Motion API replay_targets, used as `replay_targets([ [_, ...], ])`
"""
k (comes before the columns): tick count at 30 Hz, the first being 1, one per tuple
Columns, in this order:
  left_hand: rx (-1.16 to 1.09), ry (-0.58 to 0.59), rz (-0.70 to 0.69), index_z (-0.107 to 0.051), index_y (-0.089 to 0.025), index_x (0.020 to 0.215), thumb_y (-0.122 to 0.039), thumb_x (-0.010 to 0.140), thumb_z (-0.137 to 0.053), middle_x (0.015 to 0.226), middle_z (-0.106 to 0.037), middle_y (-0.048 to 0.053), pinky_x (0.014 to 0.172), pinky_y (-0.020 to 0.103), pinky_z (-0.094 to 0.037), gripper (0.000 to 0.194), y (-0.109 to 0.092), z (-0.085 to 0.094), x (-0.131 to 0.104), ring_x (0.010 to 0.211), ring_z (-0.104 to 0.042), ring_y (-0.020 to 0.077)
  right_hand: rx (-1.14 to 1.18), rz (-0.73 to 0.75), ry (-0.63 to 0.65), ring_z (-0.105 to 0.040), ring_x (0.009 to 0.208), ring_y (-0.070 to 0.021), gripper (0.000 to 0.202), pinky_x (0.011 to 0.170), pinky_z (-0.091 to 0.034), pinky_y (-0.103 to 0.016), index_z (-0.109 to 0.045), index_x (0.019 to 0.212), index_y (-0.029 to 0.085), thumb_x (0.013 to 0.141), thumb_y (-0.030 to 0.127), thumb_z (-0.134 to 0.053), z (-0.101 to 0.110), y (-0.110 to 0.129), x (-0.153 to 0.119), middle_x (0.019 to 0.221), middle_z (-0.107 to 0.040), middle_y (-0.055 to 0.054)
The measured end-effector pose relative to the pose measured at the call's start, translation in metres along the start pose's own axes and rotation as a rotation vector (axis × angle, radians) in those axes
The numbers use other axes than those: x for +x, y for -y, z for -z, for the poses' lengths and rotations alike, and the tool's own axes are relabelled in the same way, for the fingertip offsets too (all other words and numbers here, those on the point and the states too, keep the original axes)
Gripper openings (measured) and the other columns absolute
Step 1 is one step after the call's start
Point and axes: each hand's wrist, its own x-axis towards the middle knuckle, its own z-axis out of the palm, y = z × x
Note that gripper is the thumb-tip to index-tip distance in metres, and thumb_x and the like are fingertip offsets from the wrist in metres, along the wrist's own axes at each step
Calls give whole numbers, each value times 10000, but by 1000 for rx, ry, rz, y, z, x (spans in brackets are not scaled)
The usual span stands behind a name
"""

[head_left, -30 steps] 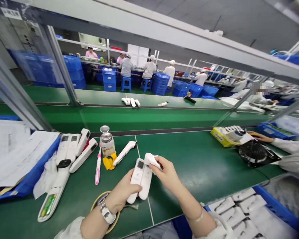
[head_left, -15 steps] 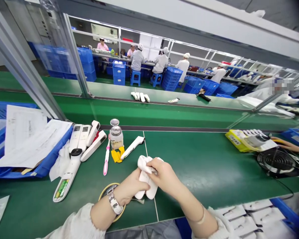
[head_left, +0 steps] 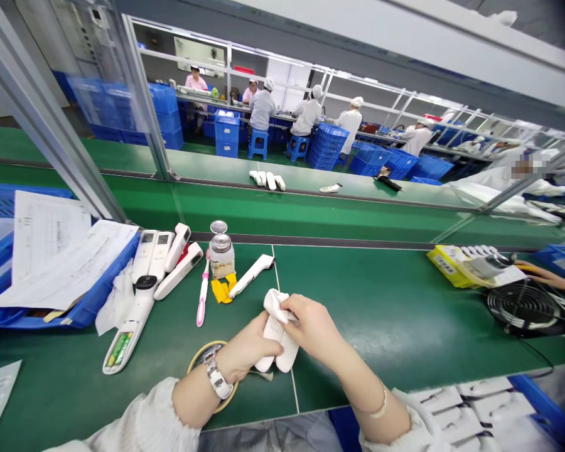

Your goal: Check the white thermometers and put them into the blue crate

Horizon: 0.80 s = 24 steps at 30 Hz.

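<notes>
My left hand (head_left: 252, 348) is wrapped round two white handheld devices (head_left: 288, 353) lying side by side, their rounded ends toward me. In my right hand (head_left: 311, 326) a bunched white cloth (head_left: 275, 304) is pinched against the devices' upper part, which it partly hides. Under my left wrist lies a round yellow-rimmed dish (head_left: 230, 398), mostly covered. Beyond my hands are a white device (head_left: 253, 275), a yellow cloth (head_left: 222, 290), a glass bottle (head_left: 223, 258) with its lid raised and a pink-and-white toothbrush (head_left: 203, 292).
Several white devices (head_left: 144, 254), one with green batteries showing, lie left beside a blue bin (head_left: 87, 311) with papers. At right are a yellow box (head_left: 447, 267), a black fan (head_left: 522, 304), another person's arm (head_left: 553, 281) and, lower, a tray of white parts (head_left: 461, 424).
The cloth and my right fingers have shifted slightly over the devices' upper part. My left hand keeps its hold. The whole view has moved a little.
</notes>
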Motion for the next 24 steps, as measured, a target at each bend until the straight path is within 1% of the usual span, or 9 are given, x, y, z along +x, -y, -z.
replay_targets([
  [4, 45, -16, 16, -457, -138, 1098, -28, 551, -542, 859, -611, 17, 641, 254, -425, 564, 0, 0, 0, 745, -561, 149, -1, 20, 54, -506, 683, -130, 164, 589, -304, -216, -564, 793, 211, 698, 86, -518, 3, 3, 0, 786, -592, 11],
  [8, 33, -5, -12, -443, -144, 1122, -18, 551, -537, 910, -615, 25, 679, 261, -430, 591, 0, 0, -1, 796, -568, 161, -22, -20, 31, -496, 662, -131, 133, 578, -294, -222, -561, 802, 202, 721, 111, -507, 3, 3, 1, 777, -582, 0],
  [13, 49, -12, -1, -436, -142, 1136, -18, 553, -543, 888, -612, 21, 693, 266, -428, 605, -3, -1, -2, 805, -568, 165, -20, -2, 53, -504, 670, -125, 140, 582, -295, -214, -564, 799, 212, 715, 109, -519, 3, 2, 2, 790, -589, 10],
  [17, 36, -10, -6, -440, -138, 1127, -18, 551, -543, 907, -606, 30, 705, 275, -429, 598, -3, -1, -3, 823, -565, 173, -42, -26, 32, -489, 636, -123, 136, 564, -283, -219, -568, 810, 205, 724, 117, -511, 5, 3, 3, 769, -583, 3],
  [21, 61, -13, 4, -439, -147, 1138, -23, 553, -546, 888, -611, 22, 667, 263, -423, 607, -2, 0, -3, 775, -562, 160, -34, 16, 38, -495, 636, -112, 167, 570, -294, -207, -568, 794, 213, 698, 86, -514, 4, 5, 1, 765, -590, 19],
  [24, 62, -16, -11, -446, -147, 1131, -28, 556, -545, 914, -610, 33, 685, 275, -427, 595, 0, 1, -2, 808, -568, 178, -67, 1, -4, -502, 618, -117, 149, 546, -291, -209, -574, 775, 212, 693, 95, -532, 2, 3, 3, 734, -586, 16],
])
